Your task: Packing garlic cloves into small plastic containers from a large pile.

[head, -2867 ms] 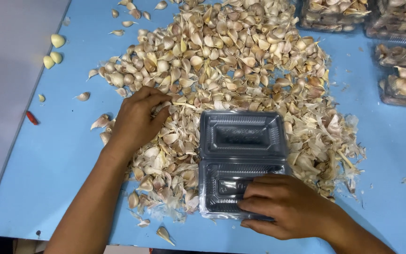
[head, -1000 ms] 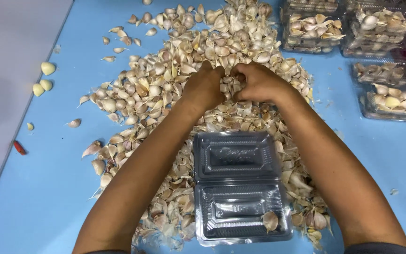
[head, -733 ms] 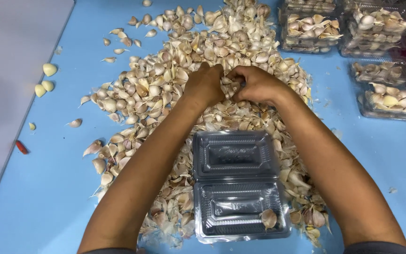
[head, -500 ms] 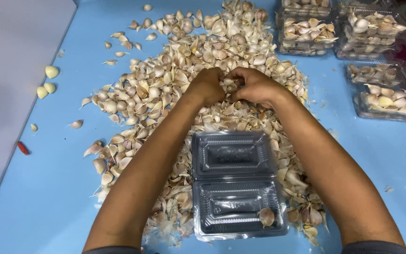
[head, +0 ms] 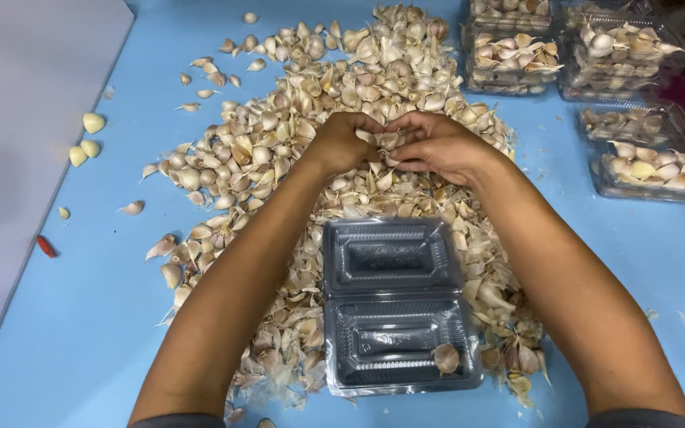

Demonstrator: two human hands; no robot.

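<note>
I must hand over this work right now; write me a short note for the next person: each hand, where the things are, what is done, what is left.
Left hand and right hand: both cupped together in the big pile of unpeeled garlic cloves on the blue table, gathering cloves.
Open clear plastic clamshell box: lies open near the body, on the pile's edge.
Done: one garlic clove lies in the near half; several filled clear boxes stand at the far right.
Left: the open box is nearly empty and most cloves are loose. A few peeled yellow cloves lie apart at the left.
</note>
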